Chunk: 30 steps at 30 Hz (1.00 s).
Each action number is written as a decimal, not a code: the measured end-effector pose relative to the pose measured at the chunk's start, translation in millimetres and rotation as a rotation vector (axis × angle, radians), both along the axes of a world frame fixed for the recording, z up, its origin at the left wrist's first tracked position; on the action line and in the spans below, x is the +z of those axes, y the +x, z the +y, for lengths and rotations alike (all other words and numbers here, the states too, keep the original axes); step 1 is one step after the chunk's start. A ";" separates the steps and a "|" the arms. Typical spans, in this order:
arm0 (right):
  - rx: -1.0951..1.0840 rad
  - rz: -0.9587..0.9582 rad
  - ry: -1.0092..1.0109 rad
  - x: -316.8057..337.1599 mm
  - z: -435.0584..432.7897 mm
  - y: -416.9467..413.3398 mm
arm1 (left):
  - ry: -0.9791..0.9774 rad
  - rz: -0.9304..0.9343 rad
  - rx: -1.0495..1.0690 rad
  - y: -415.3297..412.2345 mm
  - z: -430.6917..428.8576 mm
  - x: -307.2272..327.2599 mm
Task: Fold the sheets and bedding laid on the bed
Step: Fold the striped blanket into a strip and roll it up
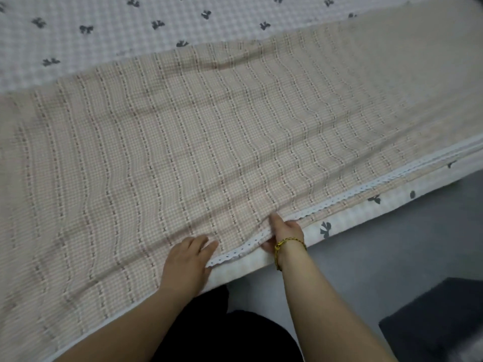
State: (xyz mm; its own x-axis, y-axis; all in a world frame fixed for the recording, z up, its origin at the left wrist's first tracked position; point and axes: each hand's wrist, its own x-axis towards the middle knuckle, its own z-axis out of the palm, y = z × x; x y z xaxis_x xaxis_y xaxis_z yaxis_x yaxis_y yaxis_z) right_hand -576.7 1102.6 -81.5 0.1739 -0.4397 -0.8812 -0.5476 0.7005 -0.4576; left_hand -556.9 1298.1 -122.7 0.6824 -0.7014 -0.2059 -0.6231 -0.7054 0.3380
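Note:
A beige checked sheet [209,131] with a white lace trim [339,197] lies spread across the bed, its trimmed edge running along the near side of the mattress. My left hand [187,259] rests flat on the sheet just inside the trim, fingers together. My right hand [283,231], with a yellow cord bracelet on the wrist, pinches the trimmed edge, thumb on top and fingers tucked under the fabric. The sheet shows soft wrinkles leading toward my right hand.
Under the beige sheet lies a white checked bed cover with dark bow prints [104,27], visible at the far side and along the mattress side [366,207]. A grey floor [392,246] lies to the right, with a dark rug [439,322] at the lower right.

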 end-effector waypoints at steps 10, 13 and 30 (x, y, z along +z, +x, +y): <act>0.180 0.018 -0.127 -6.0 -65.1 -29.8 | 0.170 -0.008 0.124 -17.9 -58.0 21.0; 0.284 -0.041 -0.080 0.8 -104.0 -34.6 | 0.194 0.003 0.073 -25.8 -112.8 20.5; 1.682 -0.110 -1.500 -44.4 -354.0 -17.2 | 0.255 -0.125 -0.042 7.9 -357.9 3.2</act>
